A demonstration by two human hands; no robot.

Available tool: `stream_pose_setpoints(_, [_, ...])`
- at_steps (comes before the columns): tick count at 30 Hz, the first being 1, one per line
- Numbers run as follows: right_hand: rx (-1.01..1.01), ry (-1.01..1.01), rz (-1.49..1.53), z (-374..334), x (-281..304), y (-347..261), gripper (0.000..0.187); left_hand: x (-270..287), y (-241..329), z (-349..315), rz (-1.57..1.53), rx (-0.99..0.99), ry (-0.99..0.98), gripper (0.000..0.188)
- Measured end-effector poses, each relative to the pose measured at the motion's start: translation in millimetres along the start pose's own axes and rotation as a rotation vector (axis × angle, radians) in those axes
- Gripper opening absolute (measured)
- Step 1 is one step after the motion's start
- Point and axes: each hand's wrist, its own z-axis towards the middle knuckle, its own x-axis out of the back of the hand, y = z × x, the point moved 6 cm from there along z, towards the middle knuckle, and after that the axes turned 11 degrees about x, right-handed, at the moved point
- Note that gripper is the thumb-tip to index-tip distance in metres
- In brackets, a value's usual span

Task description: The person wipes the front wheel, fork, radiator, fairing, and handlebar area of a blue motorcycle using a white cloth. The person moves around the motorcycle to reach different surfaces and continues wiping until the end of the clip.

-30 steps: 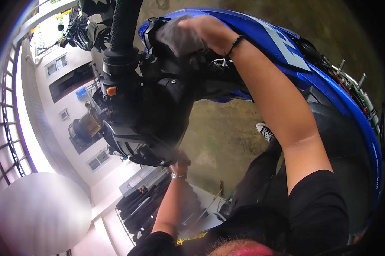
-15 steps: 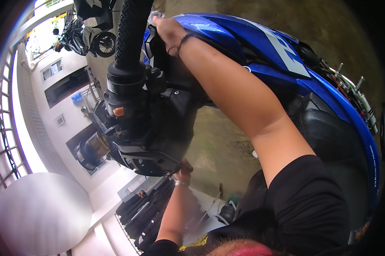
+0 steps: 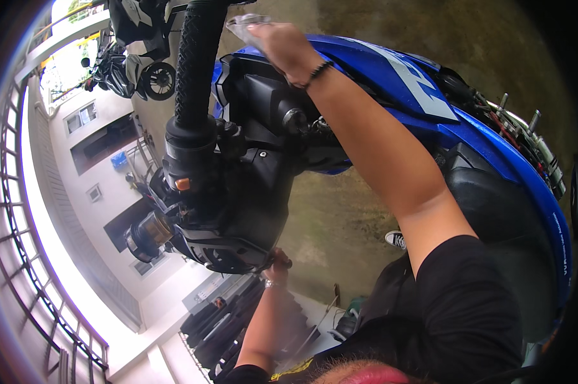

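Note:
A blue scooter with a white stripe (image 3: 391,70) stretches across the view. My right hand (image 3: 289,51), with a dark beaded bracelet at the wrist, is closed on a pale grey cloth (image 3: 243,25) above the scooter's front body. Just left of the cloth rises a black textured handlebar grip (image 3: 198,64). At the lower end of the black handlebar housing (image 3: 228,211), my left hand (image 3: 276,265) is wrapped round the other handlebar grip (image 3: 288,263); only its dark end shows. The ignition barrel (image 3: 295,120) and a bunch of keys (image 3: 321,127) are uncovered below my right forearm.
Another scooter (image 3: 135,70) stands at the upper left by a white building (image 3: 135,269). A black seat (image 3: 487,185) lies right of my arm. A rack of dark parts (image 3: 222,326) is at the lower left. One sneaker (image 3: 396,239) shows on the concrete floor (image 3: 334,217).
My right hand has moved right and slightly down with the cloth, uncovering the ignition barrel and keys. More of the cloth shows. The left hand keeps its hold.

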Motion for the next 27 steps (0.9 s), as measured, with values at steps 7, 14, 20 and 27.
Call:
stream_pose_setpoints(7, [-0.088, -0.116, 0.014, 6.8, -74.7, 48.5, 0.038, -3.9, 3.7, -5.7, 0.041, 0.056, -0.027, 0.019])
stream_pose_setpoints(14, [-0.316, 0.135, 0.918, -90.5, 4.5, -5.0, 0.034, 6.6, -15.8, 5.3, 0.122, -0.048, -0.046, 0.022])
stream_pose_setpoints(20, [0.753, -0.378, -1.164, 4.3, 45.8, -70.5, 0.035, 10.3, -17.3, 6.0, 0.246, -0.09, -0.033, 0.022])
stream_pose_setpoints(27, [0.482, -0.909, -1.407, -15.5, -26.4, 54.8, 0.039, -2.9, -0.1, -2.8, 0.117, 0.018, -0.05, 0.021])
